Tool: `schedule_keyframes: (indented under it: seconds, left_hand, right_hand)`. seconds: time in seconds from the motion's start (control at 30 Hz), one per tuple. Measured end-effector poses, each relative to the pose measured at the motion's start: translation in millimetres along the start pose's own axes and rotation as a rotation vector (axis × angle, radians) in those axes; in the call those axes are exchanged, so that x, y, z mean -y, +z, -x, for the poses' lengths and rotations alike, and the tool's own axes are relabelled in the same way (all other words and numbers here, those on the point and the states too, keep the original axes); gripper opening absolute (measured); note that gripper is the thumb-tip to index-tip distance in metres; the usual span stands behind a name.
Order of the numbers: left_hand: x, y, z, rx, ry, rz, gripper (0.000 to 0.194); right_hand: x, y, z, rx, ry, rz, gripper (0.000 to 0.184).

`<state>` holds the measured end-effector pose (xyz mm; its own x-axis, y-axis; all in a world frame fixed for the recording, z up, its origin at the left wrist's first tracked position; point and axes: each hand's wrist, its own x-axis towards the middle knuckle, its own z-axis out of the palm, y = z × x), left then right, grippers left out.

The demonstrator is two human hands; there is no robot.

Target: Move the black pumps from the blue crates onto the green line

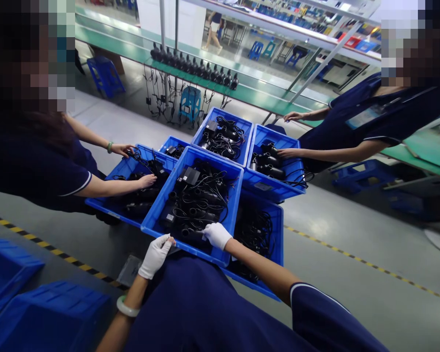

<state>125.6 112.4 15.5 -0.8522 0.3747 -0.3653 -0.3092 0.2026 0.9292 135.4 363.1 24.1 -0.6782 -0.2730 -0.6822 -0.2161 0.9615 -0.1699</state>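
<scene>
Navy cloth (205,303) is filling six o'clock; white-gloved left hand (156,256) is looking bent-fingered, white-gloved right hand (217,236) half-curled against a rounded black plastic device (191,237), both grips unclear.

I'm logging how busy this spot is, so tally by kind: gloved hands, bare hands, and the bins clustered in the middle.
White-gloved left hand and white-gloved right hand: 2
Co-workers' bare hands: 4
Blue rectangular plastic bins, central cluster: 6
Total: 12
</scene>
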Motion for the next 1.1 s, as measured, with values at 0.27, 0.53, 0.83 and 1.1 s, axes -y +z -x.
schedule_keyframes:
  seconds: [0.27, 0.53, 0.83, 1.1]
  left_hand:
    - [3, -1.5, -1, 0.018, -0.001, -0.012, 0.035]
    - [2, -1.7, 0, -0.014, 0.015, -0.027, 0.033]
    - [4, 1.0, 0, -0.028, 0.021, -0.034, 0.036]
    - [2, 0.0, 1, -0.018, 0.028, -0.01, 0.037]
  right_hand:
    - [-4, 4, -2, -0.025, -0.031, 0.071, 0.024]
    - [5, 3, -17, 0.01, -0.188, 0.309, 0.022]
    - [15, -5, -31, 0.095, -0.345, 0.468, 0.02]
    - [8, -9, -17, 0.07, -0.431, 0.414, 0.017]
